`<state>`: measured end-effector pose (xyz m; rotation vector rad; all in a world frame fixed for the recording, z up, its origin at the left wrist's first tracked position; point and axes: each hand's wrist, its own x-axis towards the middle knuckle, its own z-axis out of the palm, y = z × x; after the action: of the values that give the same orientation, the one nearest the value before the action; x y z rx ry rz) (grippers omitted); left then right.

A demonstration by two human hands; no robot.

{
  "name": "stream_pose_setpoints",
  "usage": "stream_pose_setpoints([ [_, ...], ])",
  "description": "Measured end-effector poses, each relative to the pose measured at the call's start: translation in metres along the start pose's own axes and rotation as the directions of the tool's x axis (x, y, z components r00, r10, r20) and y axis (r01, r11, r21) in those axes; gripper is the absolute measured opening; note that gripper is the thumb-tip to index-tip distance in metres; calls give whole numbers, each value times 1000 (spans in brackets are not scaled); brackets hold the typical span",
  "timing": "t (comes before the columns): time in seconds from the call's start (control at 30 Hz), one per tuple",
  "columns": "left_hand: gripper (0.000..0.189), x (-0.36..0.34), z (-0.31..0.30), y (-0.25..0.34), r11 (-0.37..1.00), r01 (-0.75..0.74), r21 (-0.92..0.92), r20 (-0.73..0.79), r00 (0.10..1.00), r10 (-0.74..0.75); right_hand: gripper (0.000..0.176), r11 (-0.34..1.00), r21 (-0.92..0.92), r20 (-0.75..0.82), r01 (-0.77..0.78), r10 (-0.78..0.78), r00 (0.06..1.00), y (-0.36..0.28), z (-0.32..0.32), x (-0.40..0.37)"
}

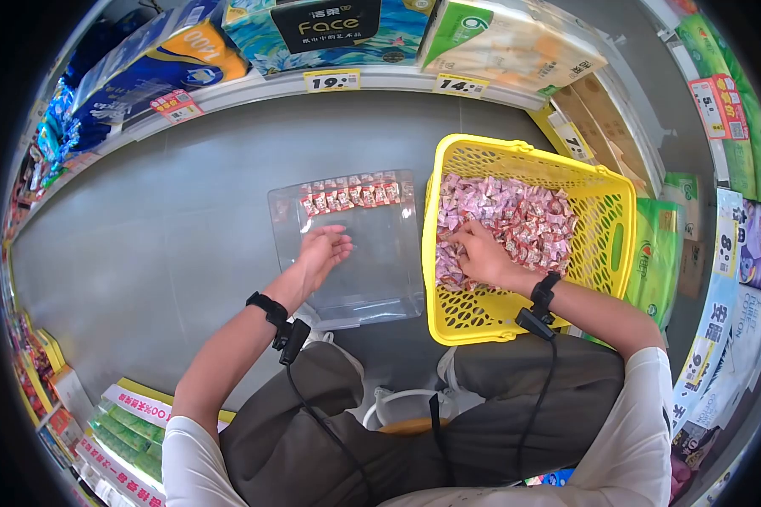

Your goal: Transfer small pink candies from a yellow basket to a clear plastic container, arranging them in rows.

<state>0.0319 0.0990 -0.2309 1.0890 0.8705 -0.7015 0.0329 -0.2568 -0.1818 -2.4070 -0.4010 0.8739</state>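
Observation:
A clear plastic box (364,296) lies on the floor in front of my knees. Along its far side, red-and-white wrapped candies (351,198) sit in neat rows. My left hand (324,252) hovers over the box's left half, fingers loosely extended with nothing visible in them. To the right stands a yellow perforated basket (604,228) holding a heap of pink and red wrapped candies (507,207). My right hand (482,256) reaches into the heap at the basket's left side, its fingers curled together at the candies; the fingertips are partly hidden among the wrappers.
Shelves with tissue packs (330,34) and price tags (331,80) curve along the back. More packs (655,253) stand right of the basket. Grey floor (161,211) stretches to the left. A green-packed display (127,431) is at lower left. Black wrist straps with cables hang from both wrists.

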Motion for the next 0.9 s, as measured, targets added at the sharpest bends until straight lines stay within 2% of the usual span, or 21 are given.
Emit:
stream_pose_setpoints([
  [0.03,22,0,1,0,1000,19,21,34,999,-19,45,1000,0,-1,-2,2,1000,-7,-4,-3],
  [0.1,24,-1,5,1,999,23,26,33,999,-24,49,954,-296,-15,47,-54,998,-17,-8,-7],
  [0.23,26,-2,11,2,999,22,27,42,999,-23,50,924,-369,16,102,-104,994,-19,-11,-3],
  [0.3,26,-2,12,3,999,17,31,53,998,-19,49,891,-396,103,223,-198,975,-18,-11,2],
  [0.4,25,-2,11,3,999,18,43,62,998,-21,44,869,-420,114,262,-236,965,-10,2,3],
  [0.53,25,-4,12,2,999,26,43,44,999,-28,41,870,-434,102,233,-209,972,-1,11,8],
  [0.6,25,-4,13,3,999,30,45,44,999,-32,33,926,-322,73,198,-184,980,1,11,13],
  [0.63,26,-4,13,4,998,32,47,45,998,-34,33,926,-323,73,198,-184,980,-1,10,13],
  [0.7,26,-10,15,6,999,20,39,63,998,-22,25,956,-181,-122,232,-256,959,-12,4,9],
  [0.73,26,-15,18,9,999,8,31,82,997,-11,25,955,-182,-120,235,-258,959,-28,-7,7],
  [0.77,26,-19,21,12,1000,8,28,80,997,-10,23,999,-4,-73,40,-40,997,-51,-21,5],
  [0.8,26,-23,23,16,999,6,37,144,990,-11,22,972,160,11,-170,170,985,-64,-27,5],
  [0.83,26,-27,26,19,999,3,46,207,978,-12,22,973,158,12,-168,168,986,-66,-26,3],
  [0.87,26,-29,28,21,999,2,44,207,978,-11,23,926,342,-56,-162,192,980,-69,-23,0],
  [0.9,24,-31,31,23,1000,7,22,319,948,-14,24,847,513,-118,-137,228,967,-70,-23,-2],
])
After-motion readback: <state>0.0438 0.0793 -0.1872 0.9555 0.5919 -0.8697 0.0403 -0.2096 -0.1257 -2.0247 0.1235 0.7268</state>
